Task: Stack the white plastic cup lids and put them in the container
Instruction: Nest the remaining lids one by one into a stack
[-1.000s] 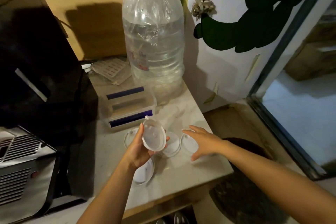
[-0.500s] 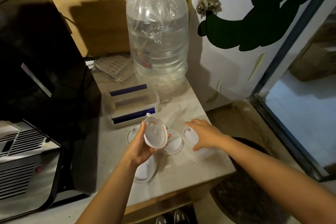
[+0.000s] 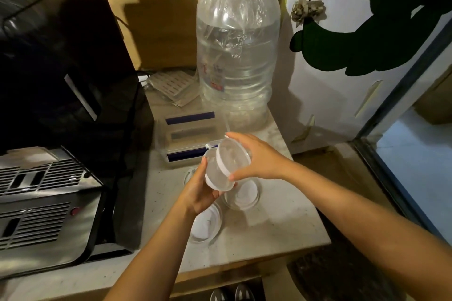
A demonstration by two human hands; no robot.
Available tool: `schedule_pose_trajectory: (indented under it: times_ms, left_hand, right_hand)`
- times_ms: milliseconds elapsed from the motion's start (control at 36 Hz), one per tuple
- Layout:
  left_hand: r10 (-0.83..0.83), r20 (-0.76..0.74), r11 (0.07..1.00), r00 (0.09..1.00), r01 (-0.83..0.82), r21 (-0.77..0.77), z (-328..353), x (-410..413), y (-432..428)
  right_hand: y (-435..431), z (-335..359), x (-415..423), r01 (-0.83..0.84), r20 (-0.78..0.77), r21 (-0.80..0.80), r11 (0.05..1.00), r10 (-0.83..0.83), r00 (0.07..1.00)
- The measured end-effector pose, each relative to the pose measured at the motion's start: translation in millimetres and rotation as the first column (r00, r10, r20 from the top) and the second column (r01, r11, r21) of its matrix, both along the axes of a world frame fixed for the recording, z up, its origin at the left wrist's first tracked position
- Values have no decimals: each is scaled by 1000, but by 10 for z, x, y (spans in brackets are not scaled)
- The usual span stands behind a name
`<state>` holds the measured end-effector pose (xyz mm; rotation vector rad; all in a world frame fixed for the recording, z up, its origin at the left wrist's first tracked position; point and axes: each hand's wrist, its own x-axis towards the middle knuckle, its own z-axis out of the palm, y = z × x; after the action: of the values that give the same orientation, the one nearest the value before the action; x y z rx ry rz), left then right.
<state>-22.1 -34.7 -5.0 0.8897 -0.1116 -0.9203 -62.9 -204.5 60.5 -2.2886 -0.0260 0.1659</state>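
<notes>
White plastic lids (image 3: 223,166) sit pinched between fingers (image 3: 204,166) of both hands.

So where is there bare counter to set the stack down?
Free: the counter's front right corner, right of the loose lids. Crowded: the back, with the water bottle and container.

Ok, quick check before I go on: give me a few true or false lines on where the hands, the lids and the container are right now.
1. Both hands hold lids above the table. True: left hand and right hand bring two lids together.
2. No lids remain on the table. False: at least two lids lie there.
3. The container sits behind the hands. True.
4. The water bottle lies on its side. False: it stands upright.
</notes>
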Motion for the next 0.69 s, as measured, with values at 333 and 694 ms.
schedule_pose_trajectory:
  times_ms: [333,694]
  left_hand:
    - [16,-9,999,1000,-16,-29,74,30,58]
    - [4,22,1000,1000,-3,-30,57,-15,126]
  right_hand:
    - [291,-21,96,-125,29,26,992,124,992]
    - [383,-106,96,-217,-17,51,975,218,976]
